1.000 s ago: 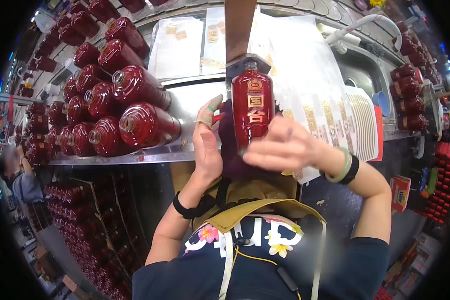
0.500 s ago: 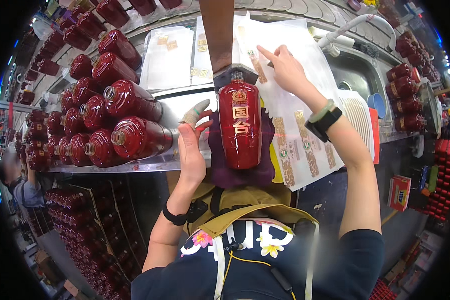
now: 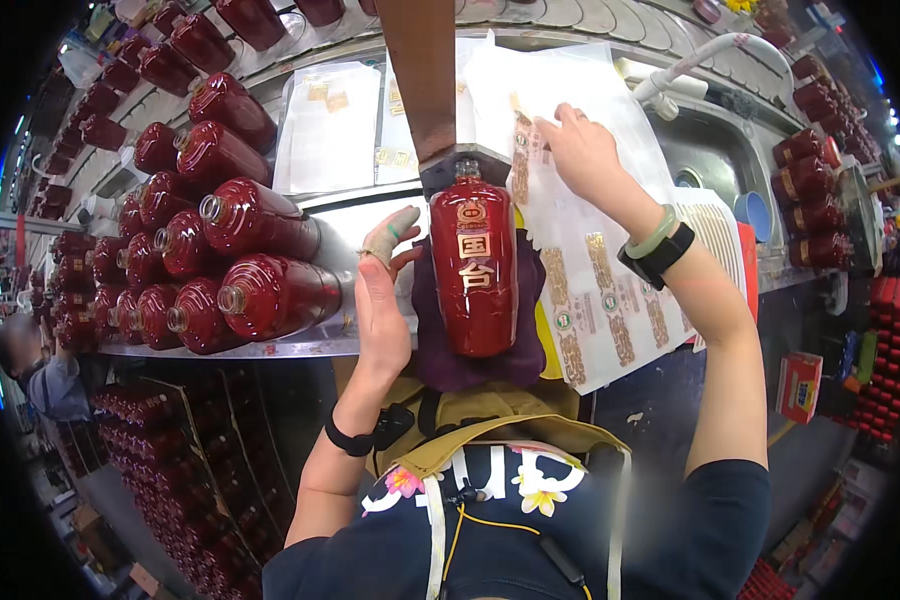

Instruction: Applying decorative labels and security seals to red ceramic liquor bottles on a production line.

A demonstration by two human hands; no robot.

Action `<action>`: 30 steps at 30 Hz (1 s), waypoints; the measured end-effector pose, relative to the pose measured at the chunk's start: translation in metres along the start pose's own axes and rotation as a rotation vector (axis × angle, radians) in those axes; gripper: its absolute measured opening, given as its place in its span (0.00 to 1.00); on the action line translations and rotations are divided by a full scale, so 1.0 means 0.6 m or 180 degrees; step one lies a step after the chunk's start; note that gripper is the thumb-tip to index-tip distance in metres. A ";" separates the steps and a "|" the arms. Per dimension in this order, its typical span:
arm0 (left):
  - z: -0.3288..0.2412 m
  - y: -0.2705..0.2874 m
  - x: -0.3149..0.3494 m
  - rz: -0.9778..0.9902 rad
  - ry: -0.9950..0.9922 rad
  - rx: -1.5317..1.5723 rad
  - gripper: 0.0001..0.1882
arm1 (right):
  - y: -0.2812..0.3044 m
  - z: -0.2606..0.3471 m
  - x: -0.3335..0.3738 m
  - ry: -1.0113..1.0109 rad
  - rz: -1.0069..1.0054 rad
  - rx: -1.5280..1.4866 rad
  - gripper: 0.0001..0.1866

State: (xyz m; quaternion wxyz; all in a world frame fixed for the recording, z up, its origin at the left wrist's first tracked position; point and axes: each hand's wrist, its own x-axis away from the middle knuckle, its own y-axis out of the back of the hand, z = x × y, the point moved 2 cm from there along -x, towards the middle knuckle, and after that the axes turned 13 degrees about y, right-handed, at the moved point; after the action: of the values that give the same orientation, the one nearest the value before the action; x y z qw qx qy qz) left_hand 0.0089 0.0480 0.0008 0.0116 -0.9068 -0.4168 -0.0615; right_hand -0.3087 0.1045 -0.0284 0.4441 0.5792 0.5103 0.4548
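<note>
A dark red glass bottle (image 3: 473, 270) with gold lettering lies on a purple cloth (image 3: 440, 370), its clear neck against a dark bracket (image 3: 465, 152). Just left of it, my left hand (image 3: 383, 310) is open and holds nothing, fingers apart. A grey-green covering wraps one of its fingertips. My right hand (image 3: 585, 150) is over the white sheets beyond the bottle, fingers curled at the edge of a gold-patterned decal strip (image 3: 521, 170) and pinching it. Nearer me, several similar strips (image 3: 610, 300) lie on a translucent sheet (image 3: 595, 365).
Several red bottles (image 3: 260, 220) crowd the metal counter at left. A brown post (image 3: 420, 70) rises behind the bracket. White paper stack (image 3: 325, 130) lies far left. At right are a metal sink (image 3: 710, 150), white faucet (image 3: 720, 50), stacked white trays (image 3: 710, 225) and blue bowl (image 3: 752, 214).
My right hand has drawn back slightly, its pointing finger now curled. The decal strip by it has shifted nearer and straightened. My left hand stays beside the bottle.
</note>
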 end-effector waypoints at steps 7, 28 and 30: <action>0.004 -0.006 -0.006 0.0040 -0.0024 0.0001 0.49 | -0.026 -0.026 0.014 -0.0028 -0.0854 -0.0269 0.32; 0.003 0.016 0.011 -0.0163 0.0119 -0.0216 0.45 | -0.027 -0.239 0.130 -0.1740 -0.1204 -0.5134 0.09; 0.004 0.008 0.004 -0.0083 0.0116 -0.0147 0.46 | 0.014 -0.157 0.076 -0.0660 -0.0789 -0.4095 0.15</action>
State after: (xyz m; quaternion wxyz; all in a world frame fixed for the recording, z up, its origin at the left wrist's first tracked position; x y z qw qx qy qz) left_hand 0.0142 0.0471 -0.0014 -0.0026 -0.9001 -0.4267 -0.0878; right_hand -0.3966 0.1537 0.0010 0.7973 0.1763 0.1546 0.5562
